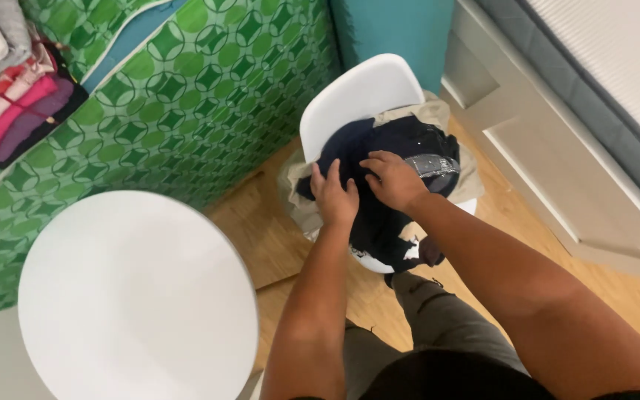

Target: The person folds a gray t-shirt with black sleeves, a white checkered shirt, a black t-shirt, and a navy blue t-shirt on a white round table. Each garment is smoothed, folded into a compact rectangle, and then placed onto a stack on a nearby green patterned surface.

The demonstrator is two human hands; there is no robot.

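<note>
Two hands on dark soft garment, rounded white chair

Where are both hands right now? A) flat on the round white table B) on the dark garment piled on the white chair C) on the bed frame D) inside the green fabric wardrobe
B: the left hand and the right hand both press on the dark garment on the white chair, away from the round white table.

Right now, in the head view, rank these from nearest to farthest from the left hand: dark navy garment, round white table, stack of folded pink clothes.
1. Dark navy garment: under the left hand, on the chair.
2. Round white table: lower left.
3. Stack of folded pink clothes: far upper left.
</note>
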